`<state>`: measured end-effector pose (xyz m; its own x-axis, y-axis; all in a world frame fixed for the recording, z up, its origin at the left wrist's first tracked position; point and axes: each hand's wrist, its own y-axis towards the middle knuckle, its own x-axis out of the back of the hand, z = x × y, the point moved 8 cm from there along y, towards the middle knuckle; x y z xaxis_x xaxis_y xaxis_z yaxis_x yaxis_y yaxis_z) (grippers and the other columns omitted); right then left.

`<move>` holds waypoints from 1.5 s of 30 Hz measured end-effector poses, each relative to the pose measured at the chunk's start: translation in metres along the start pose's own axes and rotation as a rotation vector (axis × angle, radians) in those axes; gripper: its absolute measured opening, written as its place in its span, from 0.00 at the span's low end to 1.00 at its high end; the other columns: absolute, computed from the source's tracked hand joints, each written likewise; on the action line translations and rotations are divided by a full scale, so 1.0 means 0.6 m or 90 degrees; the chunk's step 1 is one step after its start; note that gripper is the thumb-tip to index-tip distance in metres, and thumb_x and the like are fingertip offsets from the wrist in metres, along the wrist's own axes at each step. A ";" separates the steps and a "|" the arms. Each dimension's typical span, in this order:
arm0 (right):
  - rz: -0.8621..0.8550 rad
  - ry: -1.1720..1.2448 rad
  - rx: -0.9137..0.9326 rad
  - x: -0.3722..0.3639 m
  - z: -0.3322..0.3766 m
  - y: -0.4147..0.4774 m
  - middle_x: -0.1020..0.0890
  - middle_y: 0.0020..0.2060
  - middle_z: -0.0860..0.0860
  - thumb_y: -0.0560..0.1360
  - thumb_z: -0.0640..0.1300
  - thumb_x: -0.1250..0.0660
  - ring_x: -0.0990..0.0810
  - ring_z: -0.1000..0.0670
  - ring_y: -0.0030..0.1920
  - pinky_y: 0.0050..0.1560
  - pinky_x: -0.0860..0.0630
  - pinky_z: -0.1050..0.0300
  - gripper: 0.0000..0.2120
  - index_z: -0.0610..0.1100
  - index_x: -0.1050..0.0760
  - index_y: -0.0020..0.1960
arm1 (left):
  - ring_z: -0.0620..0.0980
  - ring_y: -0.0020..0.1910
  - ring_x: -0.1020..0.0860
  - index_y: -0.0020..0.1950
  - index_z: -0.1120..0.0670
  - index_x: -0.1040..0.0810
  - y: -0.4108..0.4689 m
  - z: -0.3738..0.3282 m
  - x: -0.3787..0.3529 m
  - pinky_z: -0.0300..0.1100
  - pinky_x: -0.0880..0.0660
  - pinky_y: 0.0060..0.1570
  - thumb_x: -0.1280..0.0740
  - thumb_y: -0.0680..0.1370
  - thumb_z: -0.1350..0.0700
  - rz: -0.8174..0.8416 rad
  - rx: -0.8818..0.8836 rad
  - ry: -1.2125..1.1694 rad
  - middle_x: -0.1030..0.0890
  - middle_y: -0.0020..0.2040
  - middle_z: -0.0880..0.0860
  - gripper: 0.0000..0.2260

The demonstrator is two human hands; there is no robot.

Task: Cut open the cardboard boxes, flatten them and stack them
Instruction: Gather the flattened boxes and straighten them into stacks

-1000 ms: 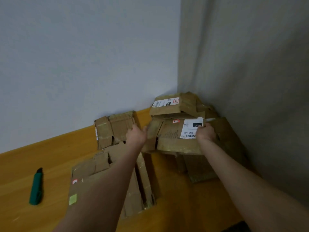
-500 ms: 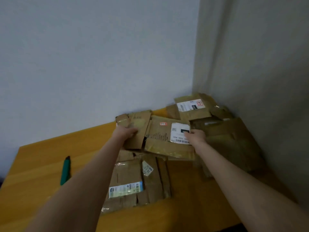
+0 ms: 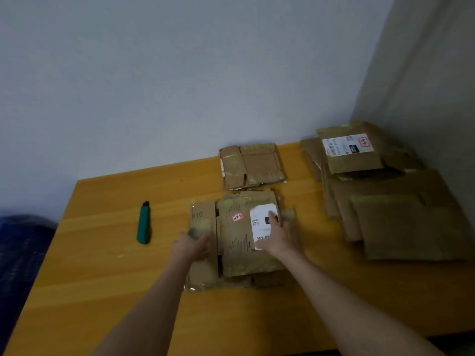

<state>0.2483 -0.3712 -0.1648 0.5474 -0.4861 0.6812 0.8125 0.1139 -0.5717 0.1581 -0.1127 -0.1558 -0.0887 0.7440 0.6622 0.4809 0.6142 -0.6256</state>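
cardboard box (image 3: 236, 253) now down on near stack (image 3: 267, 280), right fingers (image 3: 274, 220) flat on it, left fingers (image 3: 201, 239) blurred, grip unclear

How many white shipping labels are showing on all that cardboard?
2. The near label lies on the flattened box under the right hand; the far label is on the corner box by the right wall. More may be hidden face-down.

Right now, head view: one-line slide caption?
Left hand and right hand rest on a flattened labelled box atop a stack; green cutter lies beside.
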 end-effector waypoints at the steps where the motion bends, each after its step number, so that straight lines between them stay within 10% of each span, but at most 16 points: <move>1: 0.001 -0.031 -0.002 -0.007 0.001 0.001 0.44 0.73 0.44 0.72 0.54 0.29 0.38 0.40 0.70 0.62 0.30 0.47 0.46 0.56 0.56 0.78 | 0.61 0.62 0.26 0.72 0.60 0.38 0.004 0.000 -0.009 0.55 0.24 0.58 0.29 0.74 0.44 0.017 -0.007 -0.033 0.30 0.67 0.63 0.35; 6: 0.008 -0.076 -0.028 -0.024 -0.002 0.012 0.46 0.73 0.42 0.71 0.54 0.27 0.39 0.38 0.70 0.62 0.31 0.44 0.48 0.55 0.58 0.77 | 0.61 0.62 0.25 0.77 0.55 0.44 0.026 0.007 -0.038 0.48 0.23 0.48 0.25 0.72 0.47 0.072 -0.050 -0.090 0.29 0.68 0.61 0.41; 13: 0.017 -0.101 -0.038 -0.013 -0.006 0.015 0.45 0.73 0.42 0.70 0.51 0.26 0.38 0.39 0.69 0.62 0.28 0.44 0.50 0.55 0.59 0.77 | 0.61 0.69 0.33 0.76 0.60 0.45 0.019 0.005 -0.034 0.56 0.30 0.66 0.24 0.69 0.41 0.070 -0.014 0.063 0.32 0.70 0.61 0.47; 18: -0.127 -0.031 -0.003 0.090 0.019 0.021 0.45 0.75 0.45 0.73 0.54 0.30 0.39 0.40 0.72 0.66 0.30 0.44 0.39 0.53 0.47 0.76 | 0.63 0.74 0.41 0.77 0.60 0.48 -0.007 -0.165 0.006 0.56 0.37 0.70 0.30 0.74 0.42 -0.076 -0.183 0.127 0.44 0.76 0.64 0.42; 27: -0.326 -0.057 -0.027 0.374 -0.059 0.103 0.49 0.77 0.43 0.76 0.54 0.35 0.47 0.40 0.75 0.71 0.37 0.44 0.36 0.50 0.49 0.78 | 0.58 0.70 0.32 0.76 0.59 0.40 -0.111 -0.496 -0.218 0.51 0.32 0.66 0.35 0.79 0.45 0.080 -0.398 0.100 0.36 0.74 0.60 0.31; 30: -0.321 -0.046 -0.047 0.439 -0.125 0.151 0.51 0.77 0.44 0.77 0.55 0.36 0.48 0.39 0.75 0.71 0.40 0.44 0.36 0.49 0.50 0.78 | 0.56 0.71 0.33 0.77 0.58 0.42 -0.124 -0.561 -0.295 0.47 0.32 0.64 0.31 0.77 0.47 0.138 -0.383 0.018 0.34 0.74 0.57 0.34; 37: -0.166 -0.046 -0.076 0.468 -0.235 0.254 0.45 0.76 0.44 0.75 0.64 0.40 0.50 0.38 0.76 0.74 0.45 0.41 0.35 0.52 0.46 0.77 | 0.42 0.40 0.23 0.60 0.56 0.24 -0.101 -0.636 -0.406 0.32 0.27 0.32 0.30 0.76 0.54 0.279 -0.220 -0.225 0.19 0.54 0.52 0.14; 45: -0.170 -0.026 -0.055 0.466 -0.239 0.274 0.37 0.71 0.44 0.76 0.65 0.42 0.39 0.39 0.71 0.69 0.36 0.43 0.28 0.54 0.34 0.72 | 0.51 0.50 0.20 0.67 0.59 0.28 -0.080 -0.636 -0.416 0.41 0.21 0.44 0.28 0.75 0.60 0.269 -0.160 -0.291 0.19 0.56 0.55 0.22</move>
<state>0.5063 -0.6126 -0.1341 0.3256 -0.4532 0.8298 0.9098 -0.0887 -0.4055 0.4896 -0.4285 -0.1338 -0.1826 0.9775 0.1057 0.7387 0.2074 -0.6413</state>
